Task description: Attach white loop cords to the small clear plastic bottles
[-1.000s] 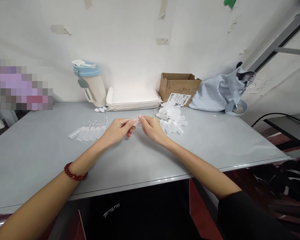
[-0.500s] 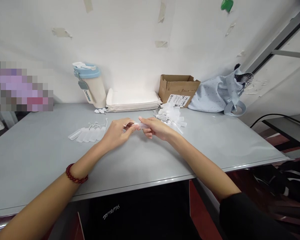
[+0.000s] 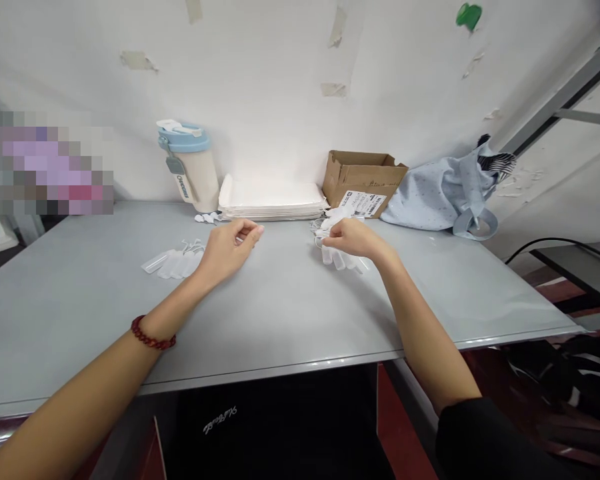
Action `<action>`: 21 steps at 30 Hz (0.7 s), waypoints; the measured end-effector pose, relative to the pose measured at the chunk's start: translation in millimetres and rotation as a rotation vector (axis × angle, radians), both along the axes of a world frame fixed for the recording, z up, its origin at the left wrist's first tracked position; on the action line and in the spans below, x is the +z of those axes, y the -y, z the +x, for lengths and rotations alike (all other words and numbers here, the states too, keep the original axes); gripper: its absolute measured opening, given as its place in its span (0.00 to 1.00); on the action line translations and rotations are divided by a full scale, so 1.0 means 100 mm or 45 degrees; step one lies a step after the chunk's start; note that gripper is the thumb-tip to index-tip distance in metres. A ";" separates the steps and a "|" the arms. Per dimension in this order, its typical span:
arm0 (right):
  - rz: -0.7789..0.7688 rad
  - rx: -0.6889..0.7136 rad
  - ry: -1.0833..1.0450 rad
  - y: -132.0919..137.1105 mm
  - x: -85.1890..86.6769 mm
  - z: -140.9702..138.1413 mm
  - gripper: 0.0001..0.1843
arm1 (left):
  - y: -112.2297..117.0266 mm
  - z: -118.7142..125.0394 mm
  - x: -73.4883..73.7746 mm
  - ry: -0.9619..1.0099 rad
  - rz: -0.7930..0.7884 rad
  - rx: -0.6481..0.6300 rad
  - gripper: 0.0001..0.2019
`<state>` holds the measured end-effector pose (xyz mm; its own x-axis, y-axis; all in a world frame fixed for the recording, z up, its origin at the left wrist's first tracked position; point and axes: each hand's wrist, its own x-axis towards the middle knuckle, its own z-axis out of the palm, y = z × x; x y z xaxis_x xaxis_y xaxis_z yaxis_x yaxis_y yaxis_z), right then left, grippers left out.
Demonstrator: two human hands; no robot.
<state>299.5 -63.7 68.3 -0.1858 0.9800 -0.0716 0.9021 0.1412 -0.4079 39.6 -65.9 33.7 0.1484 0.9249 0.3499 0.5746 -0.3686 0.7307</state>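
My left hand (image 3: 231, 245) is held above the middle-left of the table, its fingers curled and thumb against them, with nothing visible in them. Beside it on the left lies a small fanned row of translucent white plastic tags (image 3: 173, 264) with thin white strings, partly hidden by that hand. My right hand (image 3: 351, 238) reaches over a loose pile of similar tags (image 3: 338, 258), fingertips pinched at the pile's near left side on a white tag. The fingers cover part of the pile, so the exact grip is hard to see.
A stack of white flat sheets or trays (image 3: 275, 200) stands against the wall, between a cream tumbler with blue lid (image 3: 197, 170) and an open cardboard box (image 3: 363, 177). Small white pieces (image 3: 207, 217) lie by the tumbler. A light-blue cloth bag (image 3: 433, 193) rests at right.
My hands have parted. The tag held between them is gone from there; my right hand has moved right onto the pile, and my left hand has drawn slightly back left. The view has shifted a little.
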 end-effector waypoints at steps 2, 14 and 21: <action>0.063 -0.059 0.067 -0.01 -0.01 0.03 0.19 | -0.10 -0.09 -0.03 -0.004 0.027 0.127 0.14; 0.000 -0.109 0.256 0.02 0.00 0.03 0.10 | -0.57 -0.80 -0.01 -0.426 -0.030 0.699 0.14; 0.115 -0.149 0.348 0.05 0.03 0.00 0.13 | -0.69 -1.05 -0.08 -0.590 -0.055 0.430 0.14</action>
<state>299.1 -69.0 71.1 -0.0574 0.9982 -0.0154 0.9888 0.0547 -0.1388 -65.1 3.4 26.0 -0.0289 0.9597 0.2797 0.9191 -0.0845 0.3849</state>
